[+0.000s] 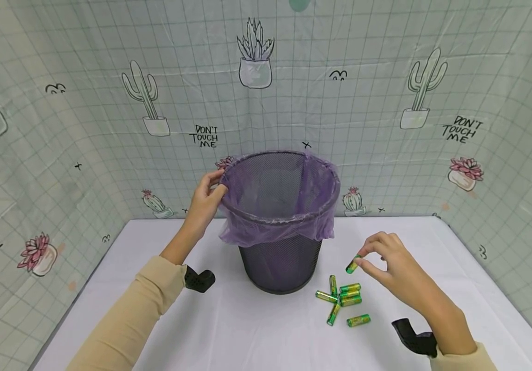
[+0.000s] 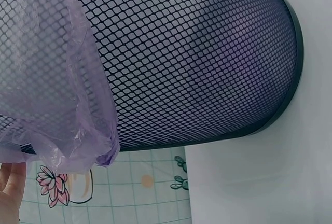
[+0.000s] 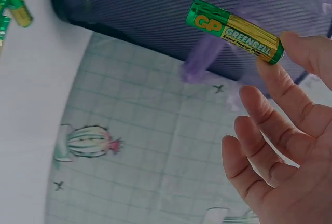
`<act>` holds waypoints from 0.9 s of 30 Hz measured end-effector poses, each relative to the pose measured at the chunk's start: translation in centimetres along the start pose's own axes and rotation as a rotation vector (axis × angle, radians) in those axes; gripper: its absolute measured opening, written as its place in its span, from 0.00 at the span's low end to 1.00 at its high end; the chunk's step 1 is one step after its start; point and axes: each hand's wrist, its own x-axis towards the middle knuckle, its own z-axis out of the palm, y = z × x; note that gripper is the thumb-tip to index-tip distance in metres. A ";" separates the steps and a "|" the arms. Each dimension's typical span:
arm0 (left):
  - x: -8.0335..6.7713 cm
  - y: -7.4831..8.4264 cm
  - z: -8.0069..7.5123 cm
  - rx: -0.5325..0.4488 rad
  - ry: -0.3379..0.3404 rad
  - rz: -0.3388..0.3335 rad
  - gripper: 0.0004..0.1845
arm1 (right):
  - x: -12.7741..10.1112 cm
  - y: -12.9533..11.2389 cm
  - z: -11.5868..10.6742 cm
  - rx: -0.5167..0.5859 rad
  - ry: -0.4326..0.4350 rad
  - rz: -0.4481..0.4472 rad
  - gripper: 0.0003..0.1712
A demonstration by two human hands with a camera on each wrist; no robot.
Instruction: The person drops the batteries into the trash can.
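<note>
My right hand (image 1: 388,260) pinches a green and gold battery (image 3: 234,31) by one end, between thumb and forefinger. It hangs in the air to the right of a black mesh wastebasket (image 1: 279,263). A thin purple bin liner (image 1: 277,232) lines the wastebasket and folds over its rim. At the rim's left side, my left hand (image 1: 207,198) grips the edge through the liner, thumb on the near side. Only a few left fingers (image 2: 11,180) show at the corner of the left wrist view. Several more batteries (image 1: 350,288) lie on the table, right of the wastebasket's base.
The wastebasket stands upright on a white table (image 1: 191,330). Behind and on both sides hangs a grid-patterned cloth (image 1: 363,118) printed with cacti. A black wrist mount (image 1: 416,337) juts out from the right wrist, another mount (image 1: 198,280) from the left.
</note>
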 end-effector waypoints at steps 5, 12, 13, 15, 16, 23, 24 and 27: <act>0.0 0.0 -0.1 0.005 -0.004 -0.002 0.27 | 1.5 -1.1 -1.5 -0.005 0.050 -0.072 0.03; 0.0 0.1 0.0 0.014 -0.001 -0.005 0.27 | 3.7 -2.9 -3.5 0.023 0.067 -0.121 0.02; 0.0 0.1 0.0 0.014 0.000 -0.005 0.27 | 4.1 -3.1 -3.7 0.024 0.071 -0.129 0.02; 0.0 0.1 0.0 0.017 0.000 -0.003 0.27 | 4.7 -3.6 -4.1 0.020 0.079 -0.146 0.02; 0.0 0.1 0.0 0.020 0.000 -0.002 0.27 | 5.0 -3.8 -4.3 0.017 0.084 -0.158 0.03; 0.0 0.1 -0.1 0.014 0.006 0.007 0.27 | 7.5 -5.4 -5.3 0.016 0.111 -0.228 0.03; 0.0 0.1 0.0 0.016 0.007 0.005 0.27 | 7.8 -5.6 -5.4 0.020 0.110 -0.229 0.02; 0.0 0.1 0.0 0.017 0.008 0.000 0.27 | 8.7 -5.9 -5.8 0.043 0.092 -0.218 0.02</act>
